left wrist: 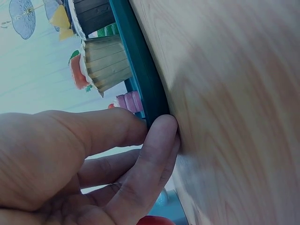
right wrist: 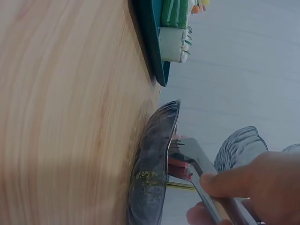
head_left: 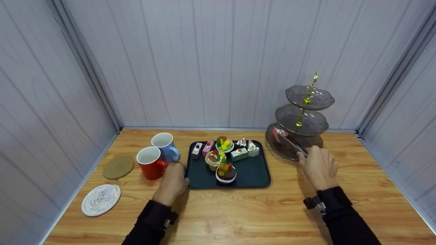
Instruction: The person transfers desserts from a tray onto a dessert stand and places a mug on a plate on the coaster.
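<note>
My left hand (head_left: 174, 182) pinches the left edge of a dark tray (head_left: 253, 175); in the left wrist view the thumb lies above the rim (left wrist: 143, 70) and the fingers below. Several small cakes sit on the tray, among them a chocolate fruit cupcake (head_left: 226, 173) and a green slice (head_left: 239, 154). With my right hand (head_left: 320, 166) I grip metal tongs (right wrist: 200, 187) with fork-like tips. A pink cake piece (head_left: 279, 133) is at the tips, over the bottom plate (head_left: 285, 153) of a three-tier stand. Whether it touches that plate I cannot tell.
Left of the tray stand a red mug (head_left: 150, 166) and a light blue mug (head_left: 163, 141), close to my left hand. Farther left lie a tan woven coaster (head_left: 118, 166) and a white patterned coaster (head_left: 101, 200). The stand's upper plates (head_left: 303, 119) overhang the bottom one. Panelled walls enclose the table.
</note>
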A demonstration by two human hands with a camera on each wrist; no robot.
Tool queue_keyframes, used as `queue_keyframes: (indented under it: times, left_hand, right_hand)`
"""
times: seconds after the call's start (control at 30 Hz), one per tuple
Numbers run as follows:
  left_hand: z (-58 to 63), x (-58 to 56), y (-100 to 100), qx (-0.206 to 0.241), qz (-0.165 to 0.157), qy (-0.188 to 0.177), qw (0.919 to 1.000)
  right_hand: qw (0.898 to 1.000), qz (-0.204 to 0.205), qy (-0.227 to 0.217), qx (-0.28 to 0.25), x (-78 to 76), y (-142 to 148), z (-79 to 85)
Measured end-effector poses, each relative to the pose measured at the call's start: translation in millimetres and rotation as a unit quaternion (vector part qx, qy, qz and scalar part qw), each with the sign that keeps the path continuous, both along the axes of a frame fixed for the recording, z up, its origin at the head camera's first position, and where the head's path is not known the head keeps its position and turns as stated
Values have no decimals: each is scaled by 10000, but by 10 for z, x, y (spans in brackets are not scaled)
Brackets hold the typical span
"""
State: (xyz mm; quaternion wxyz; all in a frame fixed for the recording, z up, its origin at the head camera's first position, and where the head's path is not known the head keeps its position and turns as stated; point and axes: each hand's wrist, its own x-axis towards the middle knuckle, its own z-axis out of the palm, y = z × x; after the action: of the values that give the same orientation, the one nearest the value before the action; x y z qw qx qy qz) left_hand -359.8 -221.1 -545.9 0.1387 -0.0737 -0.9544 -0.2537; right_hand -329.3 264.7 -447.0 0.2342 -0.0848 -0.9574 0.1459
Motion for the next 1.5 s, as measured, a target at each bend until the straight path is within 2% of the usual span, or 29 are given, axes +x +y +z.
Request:
queue_keyframes:
  times: [0.43,0.7,0.93,1.1,1.33,1.5]
  left_hand:
    - [-92,-36,40,-370,2,359,9987]
    - [-86,-28,42,-169,20,264,9995]
    - [-12,-12,52,-149,16,114,9998]
    - [-24,-19,45,-80,9,61,9999]
    - [-43,-23,36,-283,52,304,9991]
    - [-41,-24,24,-358,92,239,9990]
  right_hand:
    - [9992,130,316,203,-12,20,-96]
    - [9997,135,23,222,17,45,-107]
    - [9998,106,-46,190,49,29,-57]
    - [9998,87,-51,146,92,17,-18]
    - [10000,82,7,31,146,-18,16]
    - [9999,131,6,-39,174,-38,39]
